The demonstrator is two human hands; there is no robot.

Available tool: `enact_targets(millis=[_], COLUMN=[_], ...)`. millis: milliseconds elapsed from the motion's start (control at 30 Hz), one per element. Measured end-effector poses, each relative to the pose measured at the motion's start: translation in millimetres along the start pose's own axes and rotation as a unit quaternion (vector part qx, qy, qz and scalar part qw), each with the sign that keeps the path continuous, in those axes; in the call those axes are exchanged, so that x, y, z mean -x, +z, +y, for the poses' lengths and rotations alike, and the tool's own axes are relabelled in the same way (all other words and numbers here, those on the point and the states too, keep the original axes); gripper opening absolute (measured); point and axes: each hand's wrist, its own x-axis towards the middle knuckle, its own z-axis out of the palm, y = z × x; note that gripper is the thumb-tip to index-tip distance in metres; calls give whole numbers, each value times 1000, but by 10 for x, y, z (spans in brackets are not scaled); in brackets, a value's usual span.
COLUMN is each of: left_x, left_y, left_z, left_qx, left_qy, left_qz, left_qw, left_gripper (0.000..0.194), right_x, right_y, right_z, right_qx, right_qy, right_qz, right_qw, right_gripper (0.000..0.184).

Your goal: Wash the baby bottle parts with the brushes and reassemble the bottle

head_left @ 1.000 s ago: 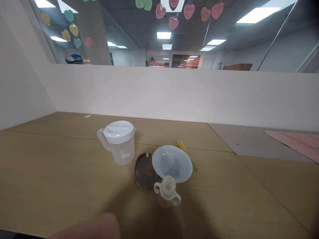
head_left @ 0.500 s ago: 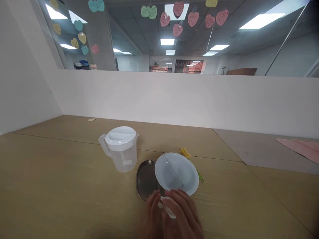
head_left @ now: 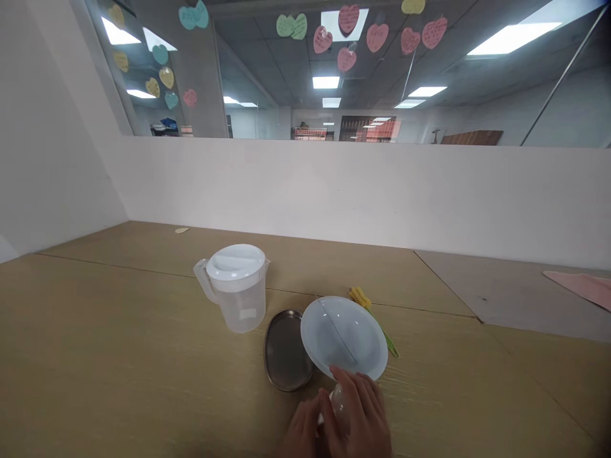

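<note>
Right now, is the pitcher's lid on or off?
On: the white lid sits over the top of the upright pitcher, covering its mouth.

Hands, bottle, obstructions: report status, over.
Left hand and right hand around small bottle, exact grip hidden. Bottle mostly covered, upright or tilted unclear. White bowl close ahead, its near rim partly behind right fingers.
</note>
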Motion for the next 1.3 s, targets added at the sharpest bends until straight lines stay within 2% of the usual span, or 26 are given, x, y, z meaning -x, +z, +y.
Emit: enact_targets(millis=[100, 167, 300, 400, 467, 600, 667, 800, 933, 1133, 1300], left_x=[16, 6, -69, -116, -122, -101, -93, -76, -54, -54, -87], left_y=[-21, -26, 11, 55, 69, 61, 63, 91, 88, 97, 79], left_z=[131, 210, 289, 310, 320, 289, 240, 142, 123, 184, 340], left_qx=[56, 87, 186, 272, 279, 282, 269, 237, 229, 253, 236], left_qy=[-38, -54, -62, -77, -86, -120, -120, -100, -83, -78, -80], left_qz=[17, 28, 26, 17, 11, -18, -31, -33, -32, -40, -47], left_qw=[998, 994, 980, 959, 956, 952, 955, 966, 969, 964, 967], left_gripper=[36, 35, 38, 47, 51, 51, 48, 41, 41, 42, 44], right_x=[41, 62, 93, 122, 130, 84, 50, 18, 14, -22, -29], right_y=[29, 40, 50, 44, 30, 1, -6, -4, -8, -41, -32], right_z=[-32, -104, -258, -304, -306, -306, -312, -314, -301, -300, -324], right_qx=[-6, -10, -49, -82, -96, -150, -185, -200, -221, -212, -193], right_qy=[34, 93, 233, 303, 324, 285, 259, 247, 244, 243, 237], right_qz=[2, 8, 15, -2, -6, 22, 28, 43, 30, 26, 38], right_qw=[999, 996, 971, 950, 941, 947, 948, 947, 944, 946, 951], right_gripper=[32, 35, 45, 50, 45, 15, 7, 3, 5, 3, 5])
